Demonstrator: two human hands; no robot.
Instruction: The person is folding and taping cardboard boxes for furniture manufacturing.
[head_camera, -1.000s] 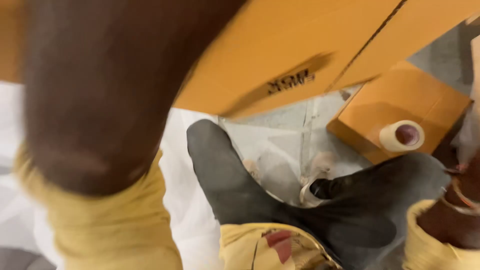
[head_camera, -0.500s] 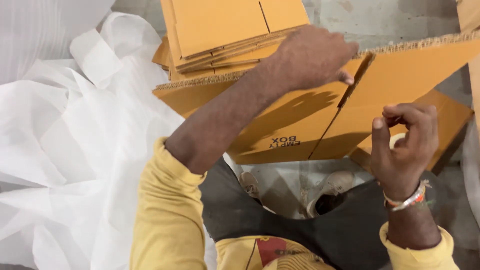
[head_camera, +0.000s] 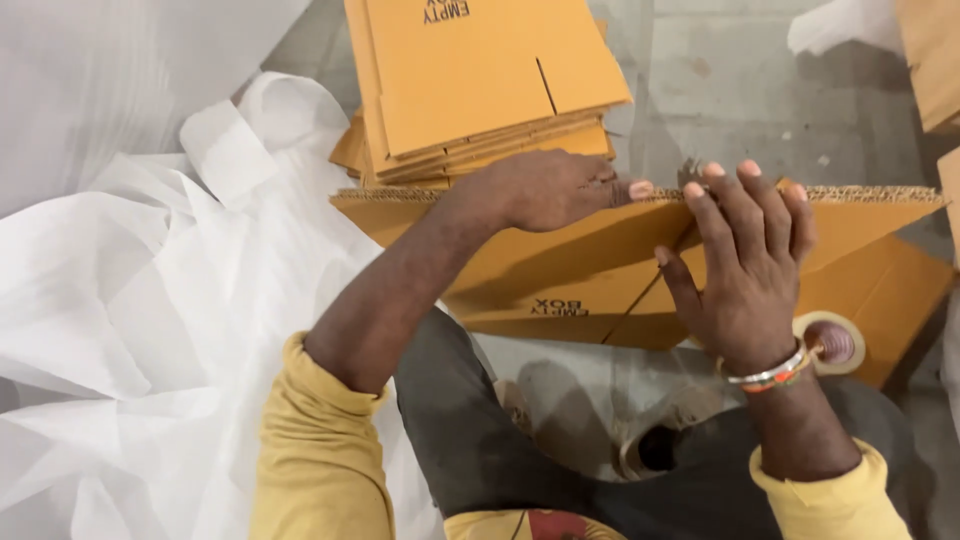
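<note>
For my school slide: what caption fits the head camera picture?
Both hands press on the top edge of a flattened orange cardboard box.
</note>
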